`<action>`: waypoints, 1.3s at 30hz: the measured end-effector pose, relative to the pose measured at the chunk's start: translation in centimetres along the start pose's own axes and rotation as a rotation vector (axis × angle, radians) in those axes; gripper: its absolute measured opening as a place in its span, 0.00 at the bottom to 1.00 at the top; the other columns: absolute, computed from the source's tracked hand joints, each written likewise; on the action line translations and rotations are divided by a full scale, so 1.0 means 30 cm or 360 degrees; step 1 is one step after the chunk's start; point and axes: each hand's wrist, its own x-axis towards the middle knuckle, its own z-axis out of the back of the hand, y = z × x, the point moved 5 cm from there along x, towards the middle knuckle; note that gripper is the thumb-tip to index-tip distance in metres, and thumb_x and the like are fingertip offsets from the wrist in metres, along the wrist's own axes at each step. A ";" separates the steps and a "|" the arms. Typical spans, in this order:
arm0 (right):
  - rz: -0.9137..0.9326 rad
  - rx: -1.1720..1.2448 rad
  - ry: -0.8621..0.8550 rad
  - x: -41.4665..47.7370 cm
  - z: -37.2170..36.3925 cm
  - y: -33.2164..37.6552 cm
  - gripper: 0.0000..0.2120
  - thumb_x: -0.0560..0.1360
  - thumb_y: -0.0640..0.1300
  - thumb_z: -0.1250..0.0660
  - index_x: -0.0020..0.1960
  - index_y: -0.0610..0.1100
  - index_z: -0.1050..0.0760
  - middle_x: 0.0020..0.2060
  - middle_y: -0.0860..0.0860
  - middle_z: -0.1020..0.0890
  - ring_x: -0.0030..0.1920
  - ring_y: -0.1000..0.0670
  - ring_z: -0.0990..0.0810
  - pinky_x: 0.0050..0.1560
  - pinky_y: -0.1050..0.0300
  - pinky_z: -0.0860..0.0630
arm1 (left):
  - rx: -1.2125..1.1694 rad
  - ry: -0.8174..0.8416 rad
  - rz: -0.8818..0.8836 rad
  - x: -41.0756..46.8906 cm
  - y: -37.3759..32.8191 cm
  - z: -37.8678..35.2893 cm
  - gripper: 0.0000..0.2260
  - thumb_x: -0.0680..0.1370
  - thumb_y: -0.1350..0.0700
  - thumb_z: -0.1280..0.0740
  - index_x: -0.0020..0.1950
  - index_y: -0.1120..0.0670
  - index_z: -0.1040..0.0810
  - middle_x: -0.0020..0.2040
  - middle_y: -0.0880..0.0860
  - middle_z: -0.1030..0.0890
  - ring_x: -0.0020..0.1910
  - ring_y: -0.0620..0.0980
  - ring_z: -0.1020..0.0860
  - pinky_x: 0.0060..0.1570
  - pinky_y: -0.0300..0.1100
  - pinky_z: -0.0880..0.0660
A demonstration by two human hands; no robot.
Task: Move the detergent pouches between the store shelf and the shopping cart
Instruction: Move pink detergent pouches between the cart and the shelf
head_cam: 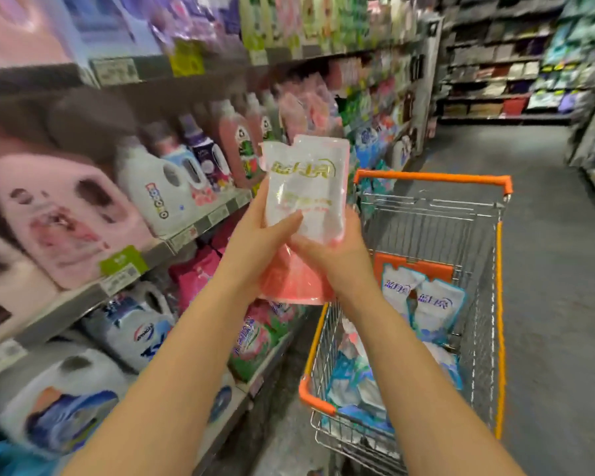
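A white and pink detergent pouch (304,187) with gold lettering is held upright between the store shelf (172,242) and the shopping cart (433,201). My left hand (258,242) grips its left side, thumb across the front. Its lower right side is gripped by my right hand (334,255). Several blue and white pouches (423,304) lie in the wire cart, which has orange trim and stands to the right of the shelf.
The shelf on the left carries pink, white and purple detergent bottles (158,187) and more pouches (255,338) lower down. Grey aisle floor (550,269) runs along the cart's right. More shelving (495,70) stands at the aisle's far end.
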 end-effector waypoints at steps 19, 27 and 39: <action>0.0525 0.0448 0.1081 -0.461 -0.784 0.575 0.48 0.61 0.40 0.22 0.71 0.54 0.45 0.55 0.59 0.23 0.53 0.63 0.21 0.52 0.62 0.21 | 0.0602 -0.0840 -0.0828 -0.722 -0.819 0.442 0.35 0.73 0.59 0.31 0.72 0.38 0.45 0.66 0.43 0.28 0.62 0.42 0.25 0.58 0.40 0.25; 0.0611 0.0655 0.1191 -0.788 -1.303 0.707 0.53 0.61 0.35 0.21 0.75 0.47 0.50 0.58 0.54 0.24 0.56 0.62 0.23 0.60 0.61 0.25 | 0.0372 -0.1021 -0.0738 -1.111 -1.145 0.836 0.36 0.68 0.51 0.27 0.73 0.56 0.38 0.61 0.57 0.22 0.57 0.53 0.20 0.52 0.47 0.21; 0.0492 0.0633 0.1453 -1.107 -1.953 0.822 0.46 0.63 0.41 0.22 0.72 0.49 0.45 0.50 0.59 0.24 0.54 0.55 0.22 0.57 0.52 0.23 | 0.0696 -0.1406 -0.0684 -1.505 -1.487 1.325 0.19 0.73 0.53 0.30 0.63 0.56 0.26 0.57 0.57 0.19 0.56 0.56 0.20 0.57 0.54 0.24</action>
